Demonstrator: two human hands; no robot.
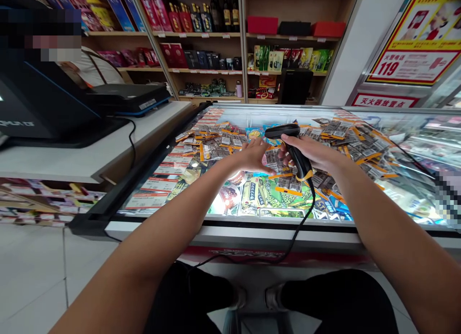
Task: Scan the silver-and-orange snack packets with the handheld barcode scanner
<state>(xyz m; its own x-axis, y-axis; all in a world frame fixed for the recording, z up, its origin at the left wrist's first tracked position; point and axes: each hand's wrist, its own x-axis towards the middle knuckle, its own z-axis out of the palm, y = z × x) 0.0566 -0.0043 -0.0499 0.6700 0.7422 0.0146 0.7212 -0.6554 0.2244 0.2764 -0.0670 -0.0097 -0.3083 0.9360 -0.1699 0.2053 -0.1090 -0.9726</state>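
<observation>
My right hand (300, 149) is wrapped round the handle of a black barcode scanner (296, 156) with a yellow-orange base. Its head points left, and a black cable (298, 223) hangs from the handle over the freezer's front edge. Just left of the scanner, my left hand (255, 156) has its fingers stretched out and thumb apart, over the packets. Small orange-edged snack packets (216, 149) lie scattered on the glass top of a chest freezer (173, 180), with more packets (345, 137) heaped to the right. Part of the pile is hidden behind my hands.
On the left, a white counter (54, 156) carries a dark checkout machine (39, 94). A person in a white top (97, 67) is behind it. Shelves (201, 34) of boxes and bottles line the back. Fire notices (399, 65) hang on the right wall. Frozen packs (254, 192) show through the glass.
</observation>
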